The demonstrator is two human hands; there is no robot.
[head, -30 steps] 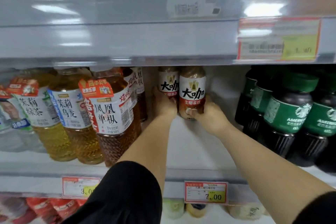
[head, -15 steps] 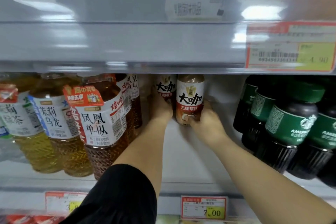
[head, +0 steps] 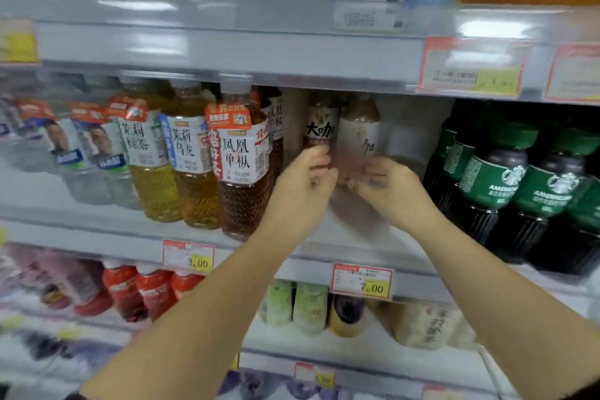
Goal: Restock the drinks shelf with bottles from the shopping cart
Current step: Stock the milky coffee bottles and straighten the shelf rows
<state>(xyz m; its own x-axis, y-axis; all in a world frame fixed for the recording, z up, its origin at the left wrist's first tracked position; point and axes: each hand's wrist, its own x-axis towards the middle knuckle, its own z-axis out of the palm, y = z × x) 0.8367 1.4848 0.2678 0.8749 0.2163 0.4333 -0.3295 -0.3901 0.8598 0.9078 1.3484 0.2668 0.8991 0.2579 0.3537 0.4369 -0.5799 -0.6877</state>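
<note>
Two brown coffee bottles with white labels stand side by side deep on the middle shelf. My left hand is curled around the lower part of the left coffee bottle, thumb up against its label. My right hand holds the base of the right coffee bottle, whose label is turned partly away and blurred. Both forearms reach in from below. The shopping cart is out of view.
Tall tea bottles crowd the shelf left of my hands, and dark coffee bottles with green labels stand to the right. The upper shelf's rail hangs low above the bottle tops. Price tags line the front edge, with more drinks below.
The view has pulled back and dropped, so the lower shelves now show. My hands have slid down to the bottles' bases, and the right bottle's label has turned away.
</note>
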